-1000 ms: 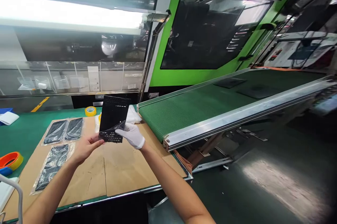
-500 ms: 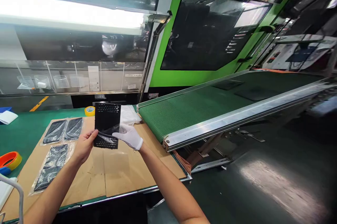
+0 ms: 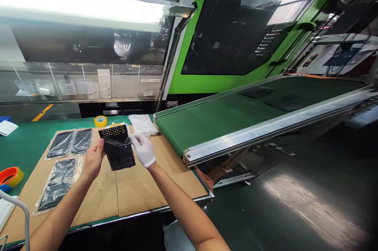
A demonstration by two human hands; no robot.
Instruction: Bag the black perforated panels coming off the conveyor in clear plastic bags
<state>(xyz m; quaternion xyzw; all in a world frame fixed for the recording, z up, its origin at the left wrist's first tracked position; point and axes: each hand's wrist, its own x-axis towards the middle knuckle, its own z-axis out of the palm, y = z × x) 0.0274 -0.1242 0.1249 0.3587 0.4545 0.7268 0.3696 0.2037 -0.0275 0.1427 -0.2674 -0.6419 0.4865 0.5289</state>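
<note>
A flat black panel [image 3: 120, 154] with rows of slots at both ends is held up over the cardboard. Clear plastic bag film [image 3: 119, 143] covers its lower part, and the slotted top end sticks out. My bare left hand [image 3: 95, 159] pinches the left edge of the panel and bag. On the other side my right hand [image 3: 144, 150], in a white glove, has its fingers closed at the bag's upper right edge. Several bagged black panels [image 3: 60, 144] lie on the cardboard sheet [image 3: 147, 188] to the left.
A stack of clear bags [image 3: 143, 124] lies behind my right hand. Yellow tape [image 3: 100, 121] and an orange-and-yellow tape roll [image 3: 12, 177] rest on the green table. At right, a green conveyor belt [image 3: 206, 119] with a metal rail [image 3: 236, 139] carries dark flat pieces [image 3: 291, 102].
The panel has tilted and dropped lower, and the film's edge now sits higher on it. My right hand has moved up to the bag's upper right edge. The view has shifted slightly.
</note>
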